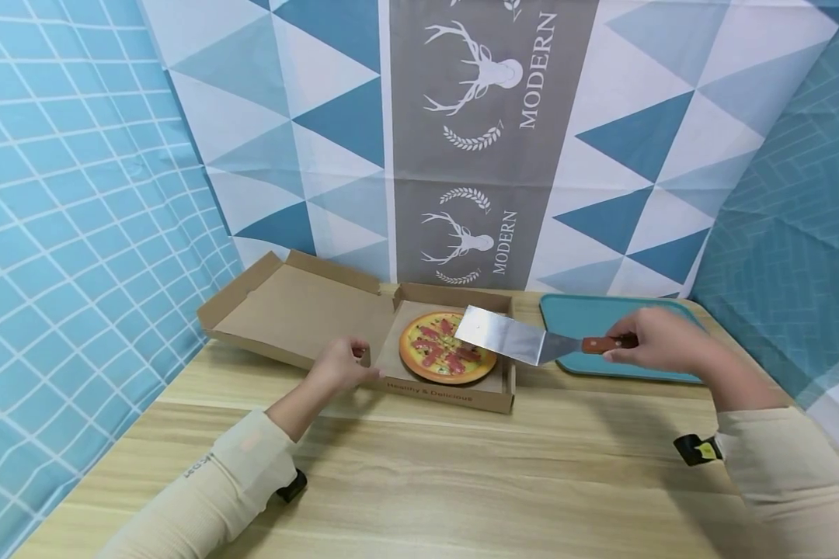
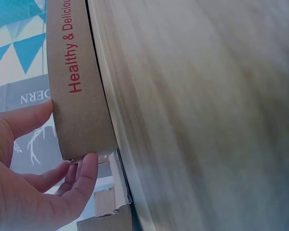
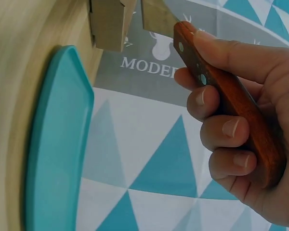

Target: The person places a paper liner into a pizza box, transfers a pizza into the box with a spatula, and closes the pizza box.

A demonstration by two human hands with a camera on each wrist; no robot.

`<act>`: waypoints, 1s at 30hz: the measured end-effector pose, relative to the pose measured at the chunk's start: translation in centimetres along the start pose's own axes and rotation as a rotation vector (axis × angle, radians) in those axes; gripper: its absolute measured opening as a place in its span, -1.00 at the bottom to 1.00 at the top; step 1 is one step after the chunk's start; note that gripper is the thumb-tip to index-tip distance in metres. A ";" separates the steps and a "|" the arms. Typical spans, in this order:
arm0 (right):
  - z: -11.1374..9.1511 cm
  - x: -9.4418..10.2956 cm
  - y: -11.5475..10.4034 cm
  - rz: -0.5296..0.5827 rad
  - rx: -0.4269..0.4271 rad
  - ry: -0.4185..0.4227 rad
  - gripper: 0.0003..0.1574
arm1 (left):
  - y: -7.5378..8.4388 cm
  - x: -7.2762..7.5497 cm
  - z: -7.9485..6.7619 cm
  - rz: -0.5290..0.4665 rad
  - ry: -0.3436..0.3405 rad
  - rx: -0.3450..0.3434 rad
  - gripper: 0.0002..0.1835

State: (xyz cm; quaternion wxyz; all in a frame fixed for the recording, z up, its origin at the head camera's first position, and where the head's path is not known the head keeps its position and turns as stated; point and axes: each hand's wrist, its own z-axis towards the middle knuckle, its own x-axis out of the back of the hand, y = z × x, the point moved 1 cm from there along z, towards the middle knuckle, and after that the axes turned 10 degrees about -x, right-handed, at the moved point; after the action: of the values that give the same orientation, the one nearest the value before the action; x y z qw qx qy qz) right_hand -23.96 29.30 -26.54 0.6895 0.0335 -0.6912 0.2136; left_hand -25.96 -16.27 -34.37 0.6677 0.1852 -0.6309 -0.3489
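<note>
A round pizza (image 1: 447,349) with red strips on top lies in the right half of an open cardboard pizza box (image 1: 447,394). At the box's front left corner, my left hand (image 1: 339,363) holds the wall; in the left wrist view the thumb lies at the rim and the fingers bend against the corner. My right hand (image 1: 660,341) grips the brown wooden handle (image 3: 231,96) of a pizza spatula (image 1: 503,335). The wide metal blade points left, above the box's right wall, and its tip overlaps the pizza's right edge in the head view.
The box lid (image 1: 304,310) is folded out flat to the left. A teal tray (image 1: 573,310) lies right of the box, partly behind my right hand. Patterned cloth (image 1: 461,171) hangs behind the wooden table (image 1: 426,481), with blue cloth at both sides.
</note>
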 end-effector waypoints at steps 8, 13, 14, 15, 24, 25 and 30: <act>-0.5 -0.8 0.7 0.050 -0.002 0.007 -0.92 | 0.7 0.0 0.1 0.048 0.017 -0.082 -0.35; -0.9 -1.2 0.6 0.042 0.007 0.040 -0.94 | 1.0 0.0 -0.1 0.113 0.028 -0.181 -0.41; -1.0 -1.3 0.6 0.038 0.009 0.050 -0.95 | 1.0 0.0 -0.2 0.134 0.033 -0.205 -0.43; -1.1 -1.4 0.5 0.036 0.013 0.057 -0.94 | 1.1 0.0 -0.3 0.161 0.038 -0.233 -0.45; -2.1 -1.6 0.5 0.038 0.002 0.089 -0.80 | 2.1 -0.7 -0.4 0.294 0.095 -0.448 -0.62; -2.2 -1.6 0.6 0.038 0.001 0.087 -0.79 | 2.2 -0.8 -0.3 0.293 0.100 -0.465 -0.65; -2.7 -1.5 1.3 0.048 -0.006 0.083 -0.83 | 2.2 -1.2 -0.1 0.301 0.107 -0.564 -0.69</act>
State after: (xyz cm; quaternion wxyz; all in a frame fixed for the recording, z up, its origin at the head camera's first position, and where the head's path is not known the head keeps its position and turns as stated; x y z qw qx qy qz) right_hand -21.81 30.97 -28.45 0.7125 0.0060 -0.6631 0.2295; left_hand -25.32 -13.94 -33.70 0.7691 -0.0845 -0.4936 -0.3972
